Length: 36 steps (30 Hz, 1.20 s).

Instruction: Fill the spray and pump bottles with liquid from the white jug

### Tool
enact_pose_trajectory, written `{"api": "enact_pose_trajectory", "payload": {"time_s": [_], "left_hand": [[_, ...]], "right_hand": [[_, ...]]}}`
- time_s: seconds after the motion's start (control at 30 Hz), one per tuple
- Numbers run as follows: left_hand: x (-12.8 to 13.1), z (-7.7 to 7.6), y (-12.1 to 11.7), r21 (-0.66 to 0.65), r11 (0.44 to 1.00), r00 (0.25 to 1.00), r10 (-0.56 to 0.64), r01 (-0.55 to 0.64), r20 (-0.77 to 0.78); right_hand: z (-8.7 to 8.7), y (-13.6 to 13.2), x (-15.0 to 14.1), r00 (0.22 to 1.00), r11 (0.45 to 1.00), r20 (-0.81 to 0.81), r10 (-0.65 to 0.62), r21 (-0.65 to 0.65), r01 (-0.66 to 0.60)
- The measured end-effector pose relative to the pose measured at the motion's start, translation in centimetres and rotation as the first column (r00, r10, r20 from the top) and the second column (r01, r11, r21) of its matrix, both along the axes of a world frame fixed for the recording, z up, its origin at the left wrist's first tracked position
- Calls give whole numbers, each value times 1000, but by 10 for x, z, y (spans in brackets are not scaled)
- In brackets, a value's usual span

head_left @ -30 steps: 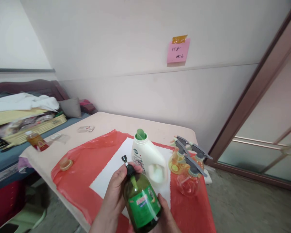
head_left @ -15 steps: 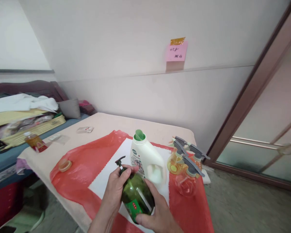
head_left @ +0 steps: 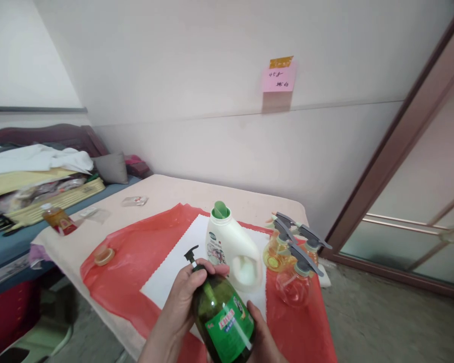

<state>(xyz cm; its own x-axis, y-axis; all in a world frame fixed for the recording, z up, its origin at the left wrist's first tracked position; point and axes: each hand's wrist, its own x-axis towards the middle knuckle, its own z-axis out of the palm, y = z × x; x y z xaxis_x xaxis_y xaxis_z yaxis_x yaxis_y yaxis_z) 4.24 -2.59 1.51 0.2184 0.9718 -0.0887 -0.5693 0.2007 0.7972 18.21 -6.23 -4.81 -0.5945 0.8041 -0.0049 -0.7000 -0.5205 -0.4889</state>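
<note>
Green pump bottle (head_left: 225, 317) at six o'clock, tilted, label up. Left hand (head_left: 179, 297) pinches its neck below the pump; right hand (head_left: 263, 335) curls round its lower side, probably sharing the weight. White jug (head_left: 232, 247) just beyond, toward twelve, upright on white cloth (head_left: 166, 272).

Relative to the white jug (head_left: 232, 247), its green spout showing in the open mouth, the green pump bottle (head_left: 225, 322) is tilted in front, held by the left hand (head_left: 187, 292) near its neck and the right hand (head_left: 263, 333) low on its side. Right of the jug stand three round bottles (head_left: 293, 287) with grey-handled tops; left, a round cap (head_left: 104, 256) lies on red plastic (head_left: 136, 252) over the bench (head_left: 189, 189).
</note>
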Motion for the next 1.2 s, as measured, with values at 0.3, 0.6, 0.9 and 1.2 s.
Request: {"api": "enact_pose_trajectory", "payload": {"time_s": [0.3, 0.6, 0.9, 1.2], "left_hand": [[1, 0, 7, -80, 988, 991, 131, -132, -22], [1, 4, 5, 67, 997, 934, 63, -42, -352], [18, -5, -6, 50, 937, 714, -228, 346, -662], [44, -2, -13, 78, 888, 679, -287, 453, -675]], "right_hand": [[23, 4, 11, 952, 950, 276, -131, 310, 41], [3, 16, 14, 777, 858, 457, -434, 473, 201], [4, 11, 34, 425, 741, 630, -650, 650, 169], [19, 0, 49, 530, 708, 500, -685, 629, 322]]}}
